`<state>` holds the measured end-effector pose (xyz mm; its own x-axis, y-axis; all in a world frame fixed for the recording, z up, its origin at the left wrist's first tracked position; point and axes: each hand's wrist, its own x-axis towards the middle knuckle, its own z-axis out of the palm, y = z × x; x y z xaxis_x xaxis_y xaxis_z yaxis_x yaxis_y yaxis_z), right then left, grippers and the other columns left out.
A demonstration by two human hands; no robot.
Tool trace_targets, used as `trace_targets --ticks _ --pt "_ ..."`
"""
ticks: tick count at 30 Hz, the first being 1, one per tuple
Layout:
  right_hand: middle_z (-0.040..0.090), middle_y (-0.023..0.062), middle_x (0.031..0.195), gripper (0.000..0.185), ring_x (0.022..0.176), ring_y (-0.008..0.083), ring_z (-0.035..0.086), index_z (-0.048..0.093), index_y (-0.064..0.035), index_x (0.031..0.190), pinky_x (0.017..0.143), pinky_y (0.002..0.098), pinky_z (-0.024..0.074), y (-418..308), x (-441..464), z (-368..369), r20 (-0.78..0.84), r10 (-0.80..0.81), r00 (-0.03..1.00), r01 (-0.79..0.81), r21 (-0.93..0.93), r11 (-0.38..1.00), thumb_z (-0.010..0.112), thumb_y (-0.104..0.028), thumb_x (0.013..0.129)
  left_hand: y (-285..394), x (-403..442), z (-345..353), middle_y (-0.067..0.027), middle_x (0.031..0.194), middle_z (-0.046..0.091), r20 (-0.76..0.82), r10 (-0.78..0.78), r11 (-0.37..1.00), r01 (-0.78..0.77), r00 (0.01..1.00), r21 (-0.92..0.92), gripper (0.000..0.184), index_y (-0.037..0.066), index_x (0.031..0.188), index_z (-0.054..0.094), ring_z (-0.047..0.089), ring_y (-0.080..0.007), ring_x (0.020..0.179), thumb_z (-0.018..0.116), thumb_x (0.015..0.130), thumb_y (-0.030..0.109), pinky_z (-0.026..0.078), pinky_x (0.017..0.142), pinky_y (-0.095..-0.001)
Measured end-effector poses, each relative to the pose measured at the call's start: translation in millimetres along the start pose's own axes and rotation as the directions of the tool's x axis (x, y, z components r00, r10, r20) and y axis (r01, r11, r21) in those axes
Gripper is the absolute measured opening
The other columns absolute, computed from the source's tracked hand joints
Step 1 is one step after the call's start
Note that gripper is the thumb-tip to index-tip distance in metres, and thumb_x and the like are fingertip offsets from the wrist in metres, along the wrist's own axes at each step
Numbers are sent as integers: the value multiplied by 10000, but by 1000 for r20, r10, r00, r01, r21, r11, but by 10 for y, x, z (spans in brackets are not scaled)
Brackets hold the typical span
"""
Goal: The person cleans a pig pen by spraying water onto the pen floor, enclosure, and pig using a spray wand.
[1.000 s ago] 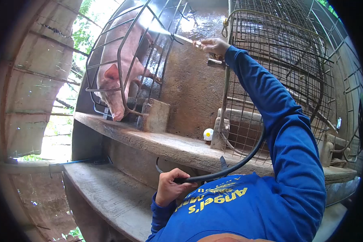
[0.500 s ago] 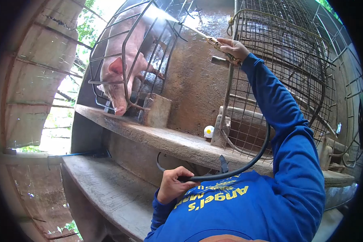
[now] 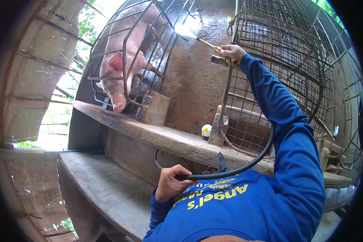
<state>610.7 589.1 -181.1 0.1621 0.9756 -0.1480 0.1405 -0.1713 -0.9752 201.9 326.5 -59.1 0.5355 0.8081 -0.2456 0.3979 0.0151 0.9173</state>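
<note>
My right hand [image 3: 233, 53], arm stretched forward, is closed around the handle of a spray gun [image 3: 218, 50]. A bright fan of water leaves its thin nozzle toward the wet floor [image 3: 189, 76] beside the metal-barred crate [image 3: 126, 60]. Low in front of my chest, my left hand [image 3: 172, 183] pinches a black hose [image 3: 230, 172], which curves up along my right sleeve. Inside the crate a pink pig [image 3: 127, 48] faces me, its snout near the concrete ledge.
A wire mesh cage [image 3: 278, 60] stands at the right. On the concrete ledge [image 3: 177, 139] sit a white round object with a yellow spot [image 3: 206, 130] and a concrete block [image 3: 156, 109]. A lower ledge [image 3: 105, 181] runs along the left.
The spray gun has swung, and its water now strikes closer to the nozzle, beside the crate rather than over the pig's back. My left hand stays on the hose.
</note>
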Motion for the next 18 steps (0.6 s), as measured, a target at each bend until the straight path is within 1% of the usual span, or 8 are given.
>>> trace_targets --ticks 3,4,7,10,13,16,18 --pt "611 51 785 366 445 59 466 565 -86 1135 343 212 355 48 10 134 32 54 998 -55 46 997 583 -223 796 -2 -42 0 -28 653 611 6 -14 1000 14 1000 -8 257 11 744 609 531 -33 599 798 601 112 425 517 -182" --pt "598 39 738 366 431 58 455 569 -95 1131 338 216 341 90 69 173 53 9 999 -10 20 1000 581 -238 795 1 -54 -4 -28 653 611 1 -24 1000 24 1000 0 257 11 744 610 531 -32 600 798 602 113 426 518 -183" --pt "560 15 668 369 413 64 435 572 -100 1129 331 224 321 -13 33 296 45 72 996 -72 -11 997 580 -255 794 -19 -91 -42 -30 652 612 -19 -55 998 55 998 4 257 11 744 612 533 -33 602 798 602 118 428 521 -184" --pt "525 2 636 384 436 67 437 575 -92 1122 342 230 323 105 184 393 20 27 999 -26 -44 999 588 -288 792 -84 -131 -80 -33 651 615 -42 -71 997 69 997 -30 260 10 742 612 538 -36 598 799 601 123 431 524 -185" --pt "498 -3 620 377 469 69 445 575 -84 1120 358 230 333 112 220 497 8 -43 999 44 -63 997 585 -289 804 -157 -151 -102 -36 651 618 -52 -66 997 63 997 -47 263 11 741 610 542 -40 592 800 600 126 435 527 -188" --pt "501 2 636 357 496 68 451 575 -76 1117 374 227 347 -140 19 627 -1 55 999 -55 -16 998 580 -265 813 -164 -150 -130 -36 653 621 -56 -76 996 73 996 -41 263 14 742 607 548 -44 591 798 602 127 442 531 -190" --pt "498 0 645 350 492 70 447 570 -73 1121 373 227 347 -93 41 689 -9 42 999 -42 2 999 576 -247 818 -149 -133 -154 -36 655 622 -58 -62 998 62 996 1 261 16 743 604 551 -45 594 796 605 127 447 535 -191"
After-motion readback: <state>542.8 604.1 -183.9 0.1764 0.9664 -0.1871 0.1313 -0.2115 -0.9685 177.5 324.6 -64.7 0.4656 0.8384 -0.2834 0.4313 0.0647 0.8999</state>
